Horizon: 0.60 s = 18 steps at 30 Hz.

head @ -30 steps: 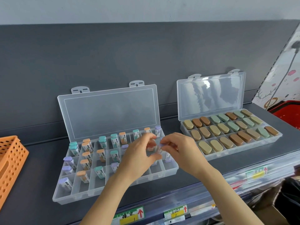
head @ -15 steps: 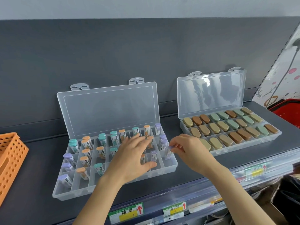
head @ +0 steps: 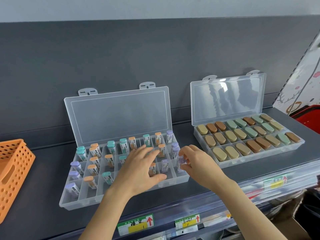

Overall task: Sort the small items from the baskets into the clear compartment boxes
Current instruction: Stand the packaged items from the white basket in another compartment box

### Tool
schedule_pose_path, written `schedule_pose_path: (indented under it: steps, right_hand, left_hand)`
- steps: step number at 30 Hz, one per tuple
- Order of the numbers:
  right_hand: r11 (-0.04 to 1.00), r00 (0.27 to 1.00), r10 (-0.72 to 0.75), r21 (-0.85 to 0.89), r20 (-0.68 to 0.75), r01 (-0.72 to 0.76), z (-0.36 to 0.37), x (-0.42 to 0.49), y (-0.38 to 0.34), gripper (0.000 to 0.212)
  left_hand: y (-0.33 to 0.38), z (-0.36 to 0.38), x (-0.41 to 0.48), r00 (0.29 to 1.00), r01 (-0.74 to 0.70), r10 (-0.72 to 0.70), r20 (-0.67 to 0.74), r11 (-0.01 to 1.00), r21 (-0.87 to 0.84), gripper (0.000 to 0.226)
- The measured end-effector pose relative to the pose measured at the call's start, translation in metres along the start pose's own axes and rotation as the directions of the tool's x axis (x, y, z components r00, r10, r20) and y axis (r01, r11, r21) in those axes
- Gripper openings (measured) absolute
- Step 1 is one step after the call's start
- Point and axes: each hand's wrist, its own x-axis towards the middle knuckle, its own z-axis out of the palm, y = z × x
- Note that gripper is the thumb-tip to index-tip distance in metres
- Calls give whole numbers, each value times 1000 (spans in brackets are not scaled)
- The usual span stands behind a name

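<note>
A clear compartment box with its lid up lies on the dark shelf, holding several small capped tubes in teal, orange and purple. My left hand lies flat over its middle compartments, fingers spread and straight. My right hand pinches a purple-capped tube upright in the box's front right compartment. A second clear box to the right holds several oval cases in tan, brown and green.
An orange perforated basket stands at the left edge. A red basket sits at the far right behind the second box. The shelf front carries price labels. A grey back panel rises behind both boxes.
My hands parted from above the box's middle. The right hand carried the purple tube down to the front right compartment. The left hand flattened over the middle compartments.
</note>
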Motion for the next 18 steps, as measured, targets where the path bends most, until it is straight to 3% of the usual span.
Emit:
schedule_pose_path:
  steps: [10,18]
  right_hand:
    - [999,1000,12,48,-26,-11,-3,-2,-3,47]
    - [985,986,-157,58,-63,161,-11,13,-19,56]
  left_hand:
    - [-1,-5,-4,999,44,-44,-20,999,-3,82]
    - [-12,-15,-18,985,157,-156,-69,988,-2,80]
